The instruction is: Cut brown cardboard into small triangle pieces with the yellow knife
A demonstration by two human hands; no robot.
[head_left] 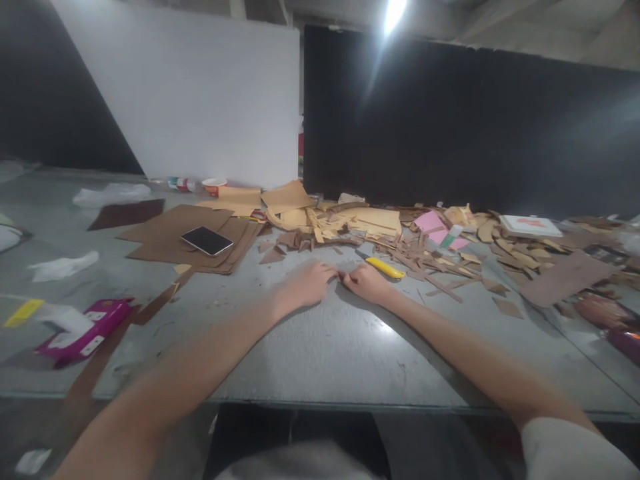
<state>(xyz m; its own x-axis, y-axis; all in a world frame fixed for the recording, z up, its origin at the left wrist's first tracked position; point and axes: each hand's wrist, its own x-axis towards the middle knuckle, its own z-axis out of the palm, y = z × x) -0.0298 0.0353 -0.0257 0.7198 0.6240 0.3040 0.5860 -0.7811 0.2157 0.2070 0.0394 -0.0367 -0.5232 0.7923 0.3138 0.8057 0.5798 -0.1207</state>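
Observation:
Both hands meet over the middle of the grey table, fingertips close together. My left hand (315, 283) is slightly blurred, its fingers bent and closed toward the right. Curled inward, my right hand (369, 283) has thumb and forefinger pinched. A small dark bit seems to lie between the fingertips, too small to name. Just beyond my right hand lies a yellow utility knife (384, 268), its blade pointing away to the left. Brown and tan scraps (320, 230) are heaped behind the hands.
A phone (207, 241) rests on stacked brown sheets (170, 230) at left. Nearer stands a magenta packet (95, 327) with white tissue (67, 319). Strips, a pink sheet (431, 227) and a white box (531, 226) lie at right. Upright panels (450, 120) close the back.

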